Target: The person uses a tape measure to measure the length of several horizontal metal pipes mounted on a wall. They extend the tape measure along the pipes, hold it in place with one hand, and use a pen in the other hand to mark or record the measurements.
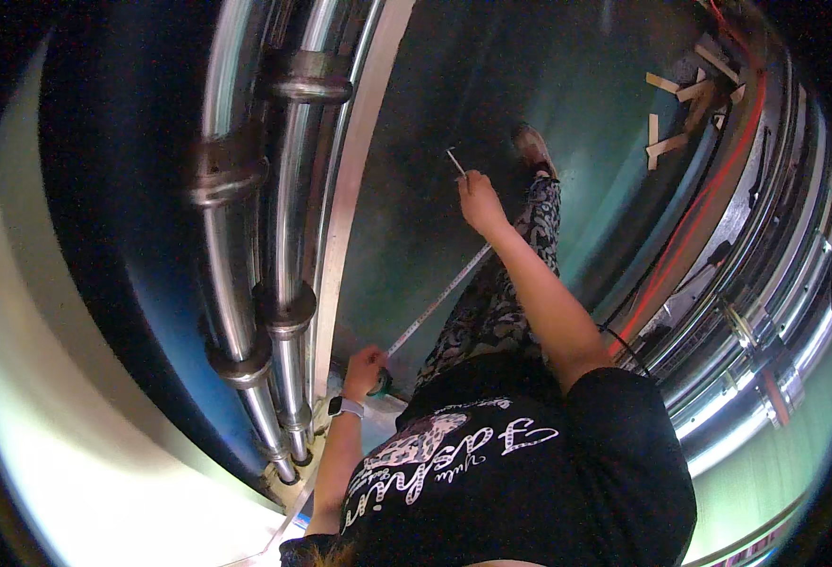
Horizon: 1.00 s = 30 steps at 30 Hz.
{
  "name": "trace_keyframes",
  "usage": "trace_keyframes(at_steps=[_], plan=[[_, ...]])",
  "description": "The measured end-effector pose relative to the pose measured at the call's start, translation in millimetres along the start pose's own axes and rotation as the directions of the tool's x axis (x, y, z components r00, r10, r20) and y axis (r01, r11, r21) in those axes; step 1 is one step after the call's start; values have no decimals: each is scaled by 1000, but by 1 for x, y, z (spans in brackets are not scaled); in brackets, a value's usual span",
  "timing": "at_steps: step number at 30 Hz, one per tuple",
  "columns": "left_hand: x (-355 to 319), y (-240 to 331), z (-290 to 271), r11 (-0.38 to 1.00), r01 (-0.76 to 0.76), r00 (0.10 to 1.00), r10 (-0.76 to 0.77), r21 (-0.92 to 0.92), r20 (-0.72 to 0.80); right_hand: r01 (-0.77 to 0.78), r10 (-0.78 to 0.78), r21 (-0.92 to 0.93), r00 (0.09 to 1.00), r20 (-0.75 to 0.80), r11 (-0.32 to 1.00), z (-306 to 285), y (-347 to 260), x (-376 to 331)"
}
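A pale tape measure blade (437,302) stretches slantwise between my two hands. My left hand (365,367), with a watch (345,406) on its wrist, is closed round the small dark green tape measure case (381,382), low in the view beside a long pale rail. Farther ahead and to the right, my right hand (480,202) pinches the blade near its free end. A short piece of blade with its end hook (455,161) sticks out past my fingers. My right forearm hides part of the blade in between.
Shiny metal rollers or pipes with dark collars (236,283) run along the left, next to the pale rail (354,170). Metal rollers (751,369) and a red cable (709,213) lie at right. Wooden strips (666,146) rest on the green floor (605,189). My shoe (530,144) is ahead.
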<state>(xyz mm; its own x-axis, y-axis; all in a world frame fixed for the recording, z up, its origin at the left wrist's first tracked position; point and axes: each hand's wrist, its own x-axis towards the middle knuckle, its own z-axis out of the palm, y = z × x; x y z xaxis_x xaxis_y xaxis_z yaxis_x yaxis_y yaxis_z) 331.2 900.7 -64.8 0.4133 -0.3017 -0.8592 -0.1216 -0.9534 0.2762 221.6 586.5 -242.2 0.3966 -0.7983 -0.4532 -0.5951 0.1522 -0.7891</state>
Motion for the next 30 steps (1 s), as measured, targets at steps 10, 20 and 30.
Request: trace_keyframes(at_steps=[10,20,30], plan=[[40,7,5,997,-64,994,59,47,95,11,2,566,1000,-22,824,-6,-66,69],[31,62,-2,906,-139,990,117,399,81,-356,117,920,933,340,167,32,-173,179],[41,113,12,971,-150,988,141,186,61,-284,6,900,954,299,329,27,-174,209]])
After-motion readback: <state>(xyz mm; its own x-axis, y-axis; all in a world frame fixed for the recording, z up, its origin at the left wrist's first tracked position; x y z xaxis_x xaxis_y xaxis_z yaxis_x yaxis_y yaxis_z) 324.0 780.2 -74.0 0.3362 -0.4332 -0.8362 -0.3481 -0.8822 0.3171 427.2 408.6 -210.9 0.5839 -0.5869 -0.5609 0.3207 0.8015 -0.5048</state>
